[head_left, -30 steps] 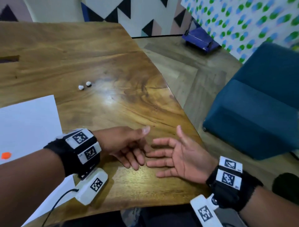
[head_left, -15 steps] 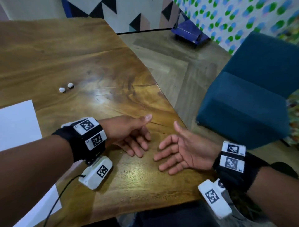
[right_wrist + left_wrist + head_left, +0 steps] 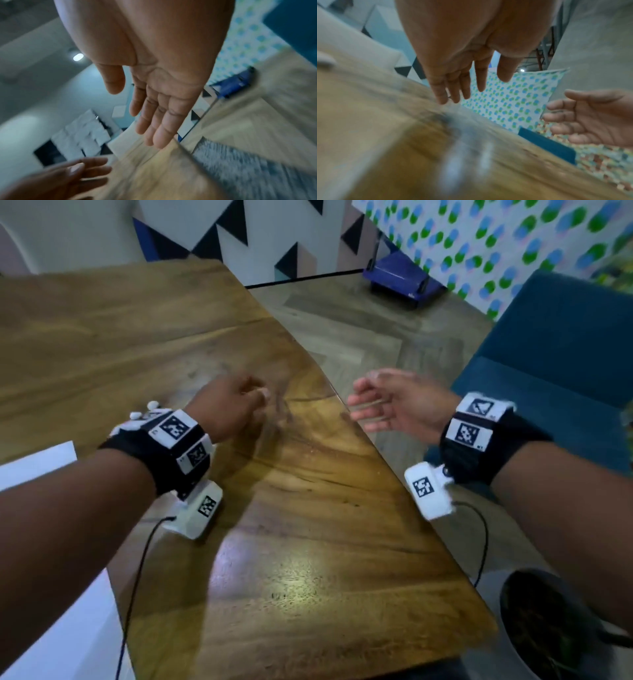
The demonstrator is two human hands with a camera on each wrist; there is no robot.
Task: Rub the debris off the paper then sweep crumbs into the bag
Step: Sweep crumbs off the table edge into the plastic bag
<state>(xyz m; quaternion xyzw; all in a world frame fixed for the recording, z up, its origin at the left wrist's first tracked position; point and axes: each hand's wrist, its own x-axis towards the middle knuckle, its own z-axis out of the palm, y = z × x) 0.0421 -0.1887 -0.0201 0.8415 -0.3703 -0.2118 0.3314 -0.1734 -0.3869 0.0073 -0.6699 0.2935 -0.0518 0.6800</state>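
Looks like the sweeping step: the glossy, grainy wooden bench (image 3: 308,542) is mostly bare, with the flat white paper (image 3: 37,463) off at its left edge. Left hand (image 3: 226,405) hovers fingers-down near the edge, holding nothing. Right hand (image 3: 394,405) waits just off the edge, cupped and empty. No bag visible, so that's probably needed next.
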